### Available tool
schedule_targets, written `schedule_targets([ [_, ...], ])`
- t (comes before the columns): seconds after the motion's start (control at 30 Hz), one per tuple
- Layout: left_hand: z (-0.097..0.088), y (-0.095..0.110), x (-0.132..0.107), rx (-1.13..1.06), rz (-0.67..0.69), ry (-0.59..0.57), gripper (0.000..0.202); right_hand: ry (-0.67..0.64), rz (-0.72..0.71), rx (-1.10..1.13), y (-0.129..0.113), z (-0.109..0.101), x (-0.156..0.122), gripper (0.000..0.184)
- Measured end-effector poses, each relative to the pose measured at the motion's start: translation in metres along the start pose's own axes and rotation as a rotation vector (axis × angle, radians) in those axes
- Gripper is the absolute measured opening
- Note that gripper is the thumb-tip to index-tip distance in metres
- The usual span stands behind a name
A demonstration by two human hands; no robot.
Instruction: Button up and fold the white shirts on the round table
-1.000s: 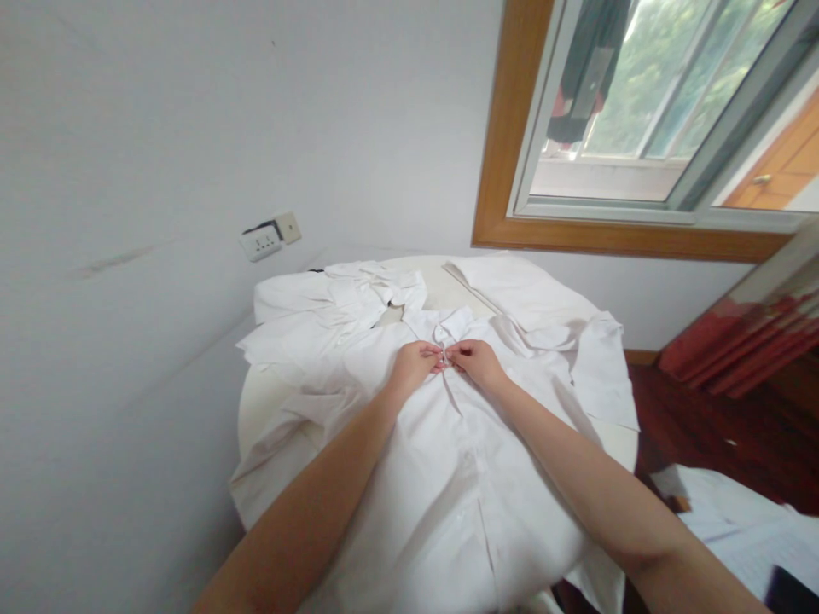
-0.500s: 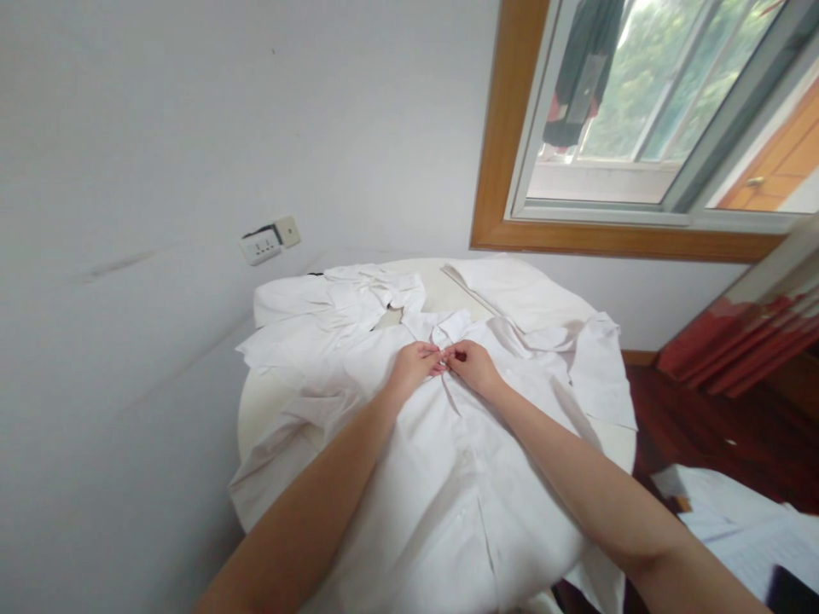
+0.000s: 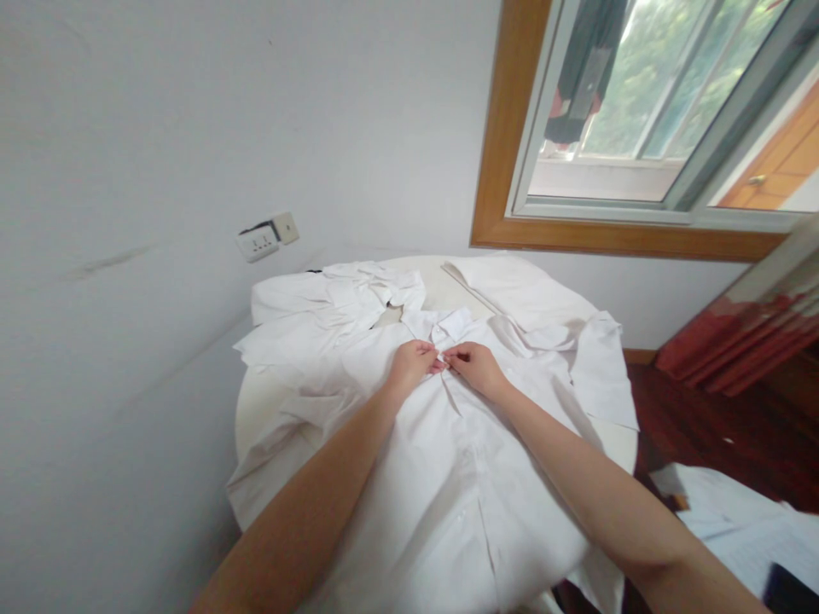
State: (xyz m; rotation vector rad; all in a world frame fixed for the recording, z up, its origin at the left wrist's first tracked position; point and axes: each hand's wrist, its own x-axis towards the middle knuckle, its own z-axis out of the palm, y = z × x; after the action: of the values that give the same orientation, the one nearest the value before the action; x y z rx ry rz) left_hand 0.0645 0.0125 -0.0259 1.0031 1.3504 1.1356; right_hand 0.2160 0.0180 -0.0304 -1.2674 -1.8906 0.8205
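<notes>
A white shirt (image 3: 409,486) lies spread front up, its collar (image 3: 453,324) toward the wall and its lower part hanging over the near side of a round table. Just below the collar, my left hand (image 3: 415,362) pinches the front edge of the shirt. My right hand (image 3: 474,367) grips the same front edge from the other side, fingertips almost touching those of the left. Whatever button sits between the fingers is too small to make out. Both forearms reach across the shirt.
Crumpled white clothing (image 3: 307,307) lies at the table's left, and a folded white cloth (image 3: 518,286) at the back right. The pale table rim (image 3: 246,418) shows on the left. Papers (image 3: 748,537) and a dark object (image 3: 790,590) are at lower right. A wall socket (image 3: 258,244) is behind.
The fingertips have shifted very slightly at the shirt's front edge, both hands still pinching it. The shirt stays in place; the view has moved a little.
</notes>
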Motion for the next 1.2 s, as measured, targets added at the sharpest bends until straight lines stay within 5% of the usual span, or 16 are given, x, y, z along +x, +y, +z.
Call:
schedule_targets([
  [0.43, -0.002, 0.010, -0.006, -0.058, -0.031, 0.007, 0.009, 0.028, -0.155, -0.072, 0.008, 0.002, 0.001, 0.024],
  [0.8, 0.000, 0.007, -0.004, 0.019, -0.024, 0.011, 0.013, -0.095, 0.012, 0.124, 0.010, 0.000, 0.006, 0.024],
  [1.2, 0.002, 0.001, -0.004, 0.142, 0.078, -0.033, 0.012, 0.094, 0.035, 0.080, 0.010, 0.011, 0.016, 0.031],
])
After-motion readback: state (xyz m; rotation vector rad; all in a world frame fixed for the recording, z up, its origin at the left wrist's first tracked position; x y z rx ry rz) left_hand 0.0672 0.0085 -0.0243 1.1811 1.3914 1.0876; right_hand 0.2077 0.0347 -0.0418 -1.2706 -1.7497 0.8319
